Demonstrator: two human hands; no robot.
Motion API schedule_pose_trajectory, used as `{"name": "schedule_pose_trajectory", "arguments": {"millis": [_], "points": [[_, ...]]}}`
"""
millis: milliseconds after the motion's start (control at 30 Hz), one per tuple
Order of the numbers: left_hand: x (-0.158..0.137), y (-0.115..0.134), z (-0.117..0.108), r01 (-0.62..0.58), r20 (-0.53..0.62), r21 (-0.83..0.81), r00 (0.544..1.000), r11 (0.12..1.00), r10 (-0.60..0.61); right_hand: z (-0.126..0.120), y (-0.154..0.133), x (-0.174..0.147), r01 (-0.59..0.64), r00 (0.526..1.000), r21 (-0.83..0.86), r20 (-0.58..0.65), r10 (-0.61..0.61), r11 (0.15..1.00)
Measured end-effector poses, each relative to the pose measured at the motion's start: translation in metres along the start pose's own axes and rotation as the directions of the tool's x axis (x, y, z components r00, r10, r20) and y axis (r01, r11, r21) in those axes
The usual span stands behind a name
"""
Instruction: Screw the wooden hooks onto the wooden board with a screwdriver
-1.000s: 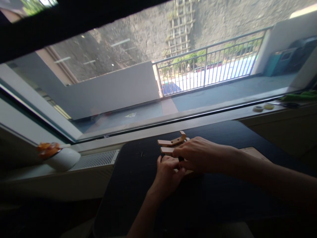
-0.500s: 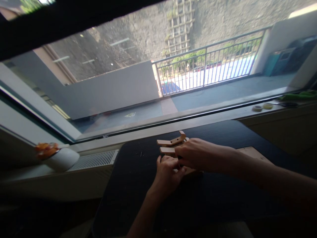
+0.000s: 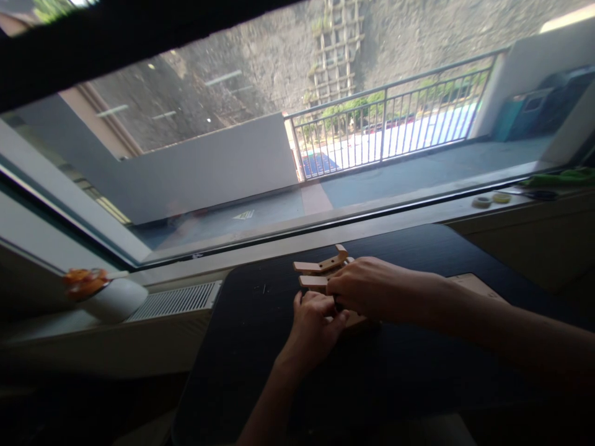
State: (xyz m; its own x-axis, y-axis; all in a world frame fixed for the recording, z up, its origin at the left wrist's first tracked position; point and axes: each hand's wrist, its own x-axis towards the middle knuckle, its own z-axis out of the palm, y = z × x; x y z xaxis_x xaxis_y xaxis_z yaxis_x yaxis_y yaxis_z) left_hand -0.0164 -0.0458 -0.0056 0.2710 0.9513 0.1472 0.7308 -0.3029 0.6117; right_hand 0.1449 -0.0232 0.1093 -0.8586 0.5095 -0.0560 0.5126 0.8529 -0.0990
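A light wooden assembly [image 3: 313,282] of angled pieces with dark holes stands on the dark table [image 3: 260,365]. My left hand [image 3: 313,322] is curled around its near side, thumb and fingers closed on the wood. Over the top from the right comes my right hand [image 3: 365,286], its fingers bent in a grip close to the left fingertips. Something small and dark shows under the right fingers, too hidden to name. A wooden base piece [image 3: 354,321] sticks out below both hands.
A flat wooden board [image 3: 478,286] lies right of my right forearm. Small dark bits [image 3: 263,288] lie to the left. On the sill are tape rolls [image 3: 482,202], a green cloth [image 3: 562,178] and a white pot [image 3: 114,300] with orange contents. A large window stands behind the table.
My right hand has shifted very slightly at the wooden assembly, showing a bit more of the dark thing beneath its fingers. The left hand keeps its place.
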Motion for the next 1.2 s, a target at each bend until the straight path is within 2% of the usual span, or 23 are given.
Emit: {"name": "schedule_pose_trajectory", "arguments": {"millis": [233, 400, 667, 933, 1067, 1133, 1200], "points": [[-0.004, 0.012, -0.008, 0.002, 0.017, -0.027, 1.0, 1.0, -0.001, 0.0, -0.001, 0.002, -0.042, 0.999, -0.012, 0.006, 0.042, 0.999], [-0.004, 0.012, -0.008, -0.005, 0.013, -0.029, 1.0, 1.0, 0.006, 0.0, -0.002, 0.003, -0.154, 0.988, -0.038, 0.006, 0.155, 0.987], [-0.002, 0.001, -0.002, -0.01, 0.02, 0.0, 1.0, 1.0, 0.01, 0.0, 0.003, 0.0, -0.038, 0.999, 0.075, 0.02, 0.036, 0.997], [-0.005, 0.011, -0.008, 0.003, 0.027, -0.026, 1.0, 1.0, -0.002, 0.003, 0.001, 0.002, -0.051, 0.999, -0.006, 0.007, 0.051, 0.999], [-0.004, 0.008, -0.006, -0.006, 0.022, -0.034, 1.0, 0.999, 0.007, 0.006, -0.001, 0.003, -0.078, 0.997, -0.076, -0.022, 0.077, 0.994], [-0.003, 0.004, -0.003, -0.007, 0.024, -0.03, 1.0, 1.0, 0.008, 0.006, -0.001, 0.003, -0.105, 0.994, -0.069, -0.036, 0.102, 0.992], [-0.002, 0.002, -0.002, -0.005, 0.021, -0.017, 1.0, 1.0, 0.006, 0.004, 0.0, 0.001, -0.074, 0.996, -0.019, -0.042, 0.073, 0.997]]}}
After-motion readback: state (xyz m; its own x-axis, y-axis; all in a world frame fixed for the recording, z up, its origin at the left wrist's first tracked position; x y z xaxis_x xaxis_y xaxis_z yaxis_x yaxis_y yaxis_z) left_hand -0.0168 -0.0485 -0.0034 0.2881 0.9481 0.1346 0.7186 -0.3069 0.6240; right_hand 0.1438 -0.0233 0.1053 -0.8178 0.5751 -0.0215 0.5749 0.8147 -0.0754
